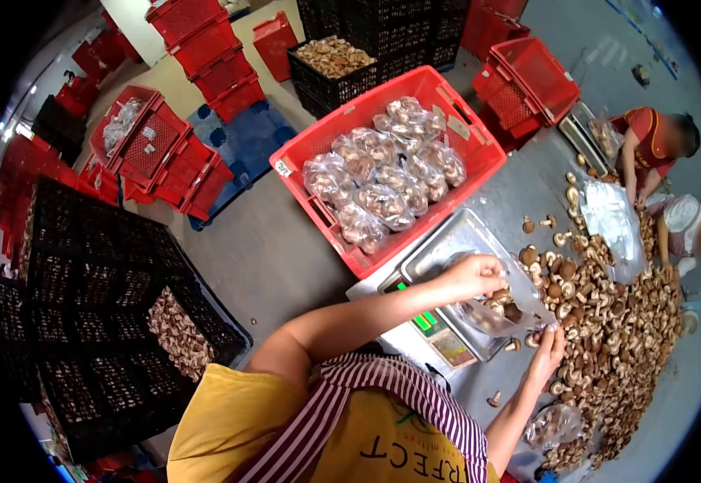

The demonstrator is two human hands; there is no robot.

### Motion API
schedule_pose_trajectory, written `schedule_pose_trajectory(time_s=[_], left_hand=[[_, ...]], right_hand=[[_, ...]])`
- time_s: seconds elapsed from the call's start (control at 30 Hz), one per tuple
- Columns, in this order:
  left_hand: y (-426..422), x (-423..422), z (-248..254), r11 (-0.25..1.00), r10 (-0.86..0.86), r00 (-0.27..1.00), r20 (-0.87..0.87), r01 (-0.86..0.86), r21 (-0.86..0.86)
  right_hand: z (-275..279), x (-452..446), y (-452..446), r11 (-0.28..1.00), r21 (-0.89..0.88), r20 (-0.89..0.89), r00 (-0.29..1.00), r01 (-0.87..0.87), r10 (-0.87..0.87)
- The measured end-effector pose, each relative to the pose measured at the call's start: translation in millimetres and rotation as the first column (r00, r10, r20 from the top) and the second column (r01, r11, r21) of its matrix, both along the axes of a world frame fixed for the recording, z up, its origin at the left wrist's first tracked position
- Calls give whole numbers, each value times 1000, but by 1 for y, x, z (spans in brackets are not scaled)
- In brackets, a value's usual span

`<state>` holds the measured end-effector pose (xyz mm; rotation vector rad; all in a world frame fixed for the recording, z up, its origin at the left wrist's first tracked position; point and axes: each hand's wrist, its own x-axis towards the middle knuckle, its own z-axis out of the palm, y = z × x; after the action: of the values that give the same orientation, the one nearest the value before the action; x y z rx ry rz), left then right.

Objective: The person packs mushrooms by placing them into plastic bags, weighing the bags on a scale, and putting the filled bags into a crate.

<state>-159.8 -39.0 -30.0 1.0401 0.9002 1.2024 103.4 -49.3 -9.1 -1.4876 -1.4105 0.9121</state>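
A clear plastic bag (487,320) with some brown mushrooms in it lies over the metal pan of a scale (467,237) with a lit green display. My left hand (477,276) is closed at the bag's upper edge, above the pan. On the bag's other corner, to the right of the pan, the fingers of my right hand (547,350) are pinched. A big heap of loose mushrooms (608,346) spreads over the table just beyond my right hand. Behind the scale, a red crate (306,189) holds several filled, clear bags of mushrooms (386,205).
Two people (652,149) (684,225) sit at the right beside the heap, near another scale (584,137) and a stack of clear bags (612,217). A filled bag (554,425) lies at lower right. Black crates (109,322) stand left; red crates (213,60) are stacked behind.
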Motion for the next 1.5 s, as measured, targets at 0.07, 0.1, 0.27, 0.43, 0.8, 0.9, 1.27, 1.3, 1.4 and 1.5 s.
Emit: schedule_pose_trajectory(time_s=[0.07, 0.1, 0.27, 0.43, 0.8, 0.9, 1.27, 1.3, 1.4, 1.5], left_hand=[[-1, 4, 4, 1000, 12, 1000, 6, -12, -11], [-4, 4, 14, 1000, 18, 999, 30, -17, -18], [-10, 16, 49, 997, 19, 990, 141, -30, 77], [-11, 28, 21, 995, -97, 993, 65, 97, 15], [9, 12, -4, 979, -152, 987, -57, 158, 126], [24, -7, -27, 992, -54, 965, -258, 82, 100], [57, -5, -68, 970, 227, 698, -679, -225, 92], [54, -5, -57, 966, 162, 886, -434, -233, -116], [28, -4, -11, 986, -26, 995, 98, 41, -159], [6, 15, 8, 966, -257, 962, -88, 256, -25]], right_hand=[[4, -6, -2, 1000, -1, -63, 998, 7, -7], [11, -11, -4, 1000, -11, -115, 993, 15, -16], [44, -45, -20, 987, 8, -363, 920, -159, 151], [38, -54, -17, 967, -46, -424, 882, -250, 207], [14, -37, 21, 912, -184, 7, 928, -366, 373], [-22, -26, 30, 913, -168, 109, 913, -372, 392], [-8, -48, -7, 893, 12, -219, 870, -451, 442], [-14, -45, -1, 919, -49, -412, 846, -391, 338], [7, -73, 11, 930, -124, -634, 748, -346, 194], [-2, -84, 22, 956, -144, -566, 814, -257, 133]])
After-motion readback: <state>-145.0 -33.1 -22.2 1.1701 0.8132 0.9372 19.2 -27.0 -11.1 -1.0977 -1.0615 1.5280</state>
